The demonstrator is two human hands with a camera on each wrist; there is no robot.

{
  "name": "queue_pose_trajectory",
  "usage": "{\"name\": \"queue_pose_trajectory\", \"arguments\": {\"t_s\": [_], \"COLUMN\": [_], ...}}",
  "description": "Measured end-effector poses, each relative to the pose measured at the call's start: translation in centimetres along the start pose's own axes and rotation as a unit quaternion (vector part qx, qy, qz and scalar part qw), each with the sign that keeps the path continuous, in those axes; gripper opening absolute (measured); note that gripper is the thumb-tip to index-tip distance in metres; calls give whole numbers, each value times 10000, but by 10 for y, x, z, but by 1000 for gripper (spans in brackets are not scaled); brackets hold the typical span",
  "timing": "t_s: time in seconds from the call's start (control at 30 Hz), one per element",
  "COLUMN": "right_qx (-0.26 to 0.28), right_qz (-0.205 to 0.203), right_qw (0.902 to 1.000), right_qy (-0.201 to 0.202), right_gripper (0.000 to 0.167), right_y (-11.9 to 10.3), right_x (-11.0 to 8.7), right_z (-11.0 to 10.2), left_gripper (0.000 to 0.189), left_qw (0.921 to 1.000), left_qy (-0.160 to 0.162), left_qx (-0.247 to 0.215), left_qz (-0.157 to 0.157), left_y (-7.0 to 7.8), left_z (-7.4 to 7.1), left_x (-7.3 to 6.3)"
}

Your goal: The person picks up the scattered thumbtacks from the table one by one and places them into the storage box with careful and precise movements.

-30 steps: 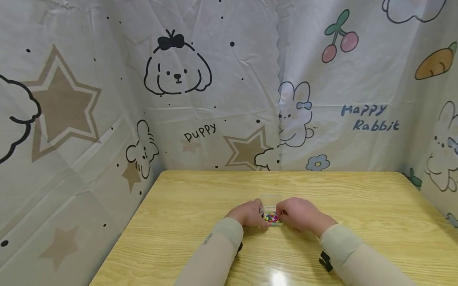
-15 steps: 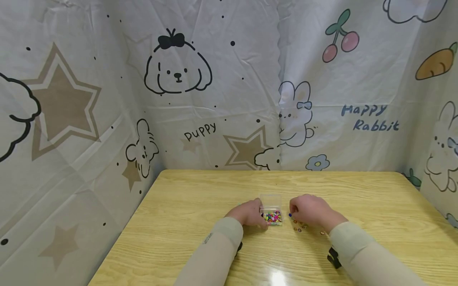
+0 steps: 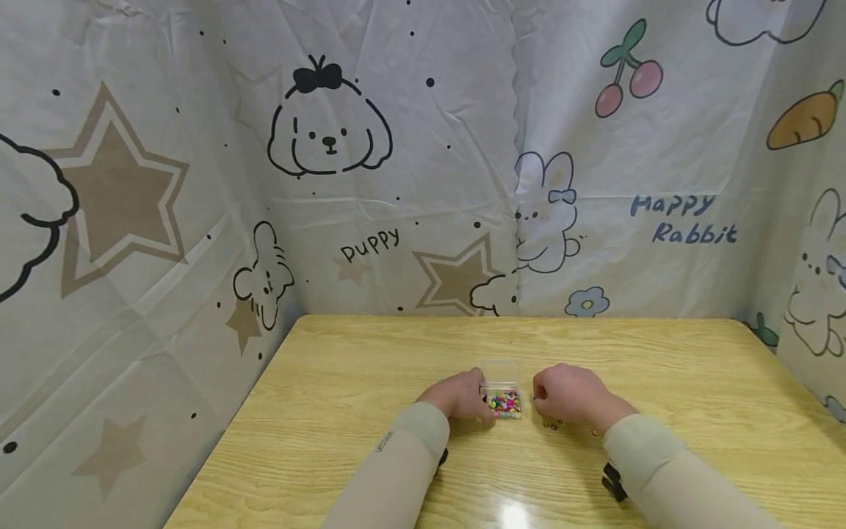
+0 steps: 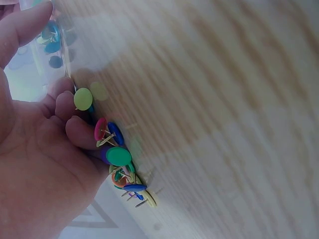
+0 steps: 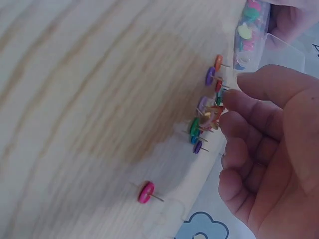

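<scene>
A small clear plastic box (image 3: 507,416) of colourful thumbtacks (image 3: 504,400) stands on the table with its lid (image 3: 500,373) raised. My left hand (image 3: 463,396) grips the box from its left side, thumb toward the front. To the right of the box, my right hand (image 3: 570,391) is low over the table, its fingers curled. In the right wrist view, thumb and forefinger come close together right at a cluster of loose thumbtacks (image 5: 194,127), points showing. I cannot tell whether a tack is between those fingertips.
More loose thumbtacks (image 4: 118,156) lie beside the left hand in the left wrist view. One pink thumbtack (image 5: 146,192) is apart from the right cluster. The wooden table (image 3: 370,360) is backed by a printed curtain (image 3: 423,147).
My right hand has moved from the box to the loose tacks on its right, then lowered slightly over them. The left hand has stayed on the box.
</scene>
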State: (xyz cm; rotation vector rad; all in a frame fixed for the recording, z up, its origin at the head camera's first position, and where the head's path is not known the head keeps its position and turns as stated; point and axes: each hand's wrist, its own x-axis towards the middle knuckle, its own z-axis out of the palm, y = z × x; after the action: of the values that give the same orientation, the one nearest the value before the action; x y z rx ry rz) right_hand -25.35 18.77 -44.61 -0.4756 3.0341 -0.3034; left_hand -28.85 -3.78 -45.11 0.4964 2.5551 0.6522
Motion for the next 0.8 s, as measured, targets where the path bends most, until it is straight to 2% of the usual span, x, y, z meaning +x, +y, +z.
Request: {"name": "queue_pose_trajectory", "arguments": {"t_s": [0.27, 0.53, 0.8], "right_qx": [-332, -143, 97], "right_qz": [11, -219, -625], "right_qw": [9994, 9990, 9974], "right_qy": [69, 355, 347], "right_gripper": [25, 20, 19], "right_y": [-2, -7, -20], "right_x": [0, 3, 6], "right_z": [1, -6, -4], "left_gripper": [55, 53, 51], "left_qw": [10000, 10000, 9999], "left_qy": [-19, -34, -61], "left_qx": [14, -28, -75], "left_qz": [-27, -8, 54], "left_y": [1, -1, -2], "left_z": [0, -2, -2], "left_x": [1, 4, 0]}}
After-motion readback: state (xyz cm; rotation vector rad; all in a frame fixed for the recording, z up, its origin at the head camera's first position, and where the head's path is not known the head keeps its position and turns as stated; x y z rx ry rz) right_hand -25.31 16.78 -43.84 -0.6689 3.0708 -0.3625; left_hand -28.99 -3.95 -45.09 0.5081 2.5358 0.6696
